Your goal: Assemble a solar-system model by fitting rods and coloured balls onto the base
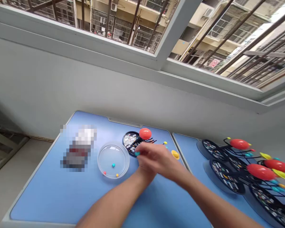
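Above the blue table, my right hand is closed, with a small teal ball at its fingertips. My left hand is just below, its wrist crossing under the right; its fingers are hidden. Behind both hands stands a model with a round black base covered in small printed pieces. It carries a red oval ball and thin black prongs, some partly covered by my hands. Left of it, a clear round dish holds a teal, a red and a yellow bead.
A yellow oval piece shows just right of my hands. Several similar models with red ovals and black bases crowd the table's right part. A blurred-out item lies at left. Wall and barred window rise behind the table.
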{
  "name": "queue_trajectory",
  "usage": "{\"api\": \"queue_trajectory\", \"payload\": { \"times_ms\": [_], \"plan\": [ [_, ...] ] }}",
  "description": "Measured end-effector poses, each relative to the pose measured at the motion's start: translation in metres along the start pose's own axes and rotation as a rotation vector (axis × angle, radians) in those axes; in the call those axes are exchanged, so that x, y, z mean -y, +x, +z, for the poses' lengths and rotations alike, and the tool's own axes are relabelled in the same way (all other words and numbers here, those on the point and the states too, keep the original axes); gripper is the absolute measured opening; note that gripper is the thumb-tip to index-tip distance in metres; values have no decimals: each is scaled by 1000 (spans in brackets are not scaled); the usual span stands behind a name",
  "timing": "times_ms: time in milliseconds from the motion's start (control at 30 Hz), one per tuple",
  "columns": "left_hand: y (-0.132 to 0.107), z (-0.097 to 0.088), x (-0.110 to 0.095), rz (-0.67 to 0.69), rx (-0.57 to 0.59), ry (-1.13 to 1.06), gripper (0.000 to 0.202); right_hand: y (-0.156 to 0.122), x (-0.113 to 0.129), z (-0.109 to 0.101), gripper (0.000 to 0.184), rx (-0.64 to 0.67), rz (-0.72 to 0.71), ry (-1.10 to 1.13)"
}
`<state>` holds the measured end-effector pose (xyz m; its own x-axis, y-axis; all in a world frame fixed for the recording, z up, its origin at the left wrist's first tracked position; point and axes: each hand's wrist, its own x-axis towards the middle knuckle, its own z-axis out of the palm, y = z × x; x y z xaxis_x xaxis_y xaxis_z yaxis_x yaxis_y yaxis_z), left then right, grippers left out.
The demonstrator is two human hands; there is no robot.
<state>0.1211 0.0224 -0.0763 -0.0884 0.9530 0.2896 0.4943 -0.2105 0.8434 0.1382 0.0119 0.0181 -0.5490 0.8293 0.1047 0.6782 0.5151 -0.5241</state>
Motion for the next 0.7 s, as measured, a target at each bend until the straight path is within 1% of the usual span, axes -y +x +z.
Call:
{"api": "queue_trajectory", "payload": {
  "times_ms": [33,67,133,200,233,300,400,533,633,700],
  "plan": [
    [1,1,2,-6,6,14,32,-3,-9,-16,10,-70,96,63],
    [2,2,3,-6,21,62,32,-6,-20,-31,8,-143,163,92],
    [3,1,6,11,44,185,29,-12,-47,-53,13,-221,271,101],
    [3,0,7,41,49,304,27,-16,-70,-62,18,-217,348,130],
    [3,0,7,55,45,347,27,-17,-79,-63,20,-203,373,168],
    [2,0,8,77,29,384,28,-18,-89,-59,24,-177,406,260],
    [-1,-1,8,104,6,401,27,-17,-88,-53,26,-166,441,316],
    [-5,-9,7,109,1,384,24,-15,-79,-53,24,-164,432,328],
    [-9,-17,8,80,27,315,24,-16,-73,-54,24,-136,413,343],
    [-12,-22,9,63,47,221,24,-17,-68,-52,24,-101,408,352]
  ]
}}
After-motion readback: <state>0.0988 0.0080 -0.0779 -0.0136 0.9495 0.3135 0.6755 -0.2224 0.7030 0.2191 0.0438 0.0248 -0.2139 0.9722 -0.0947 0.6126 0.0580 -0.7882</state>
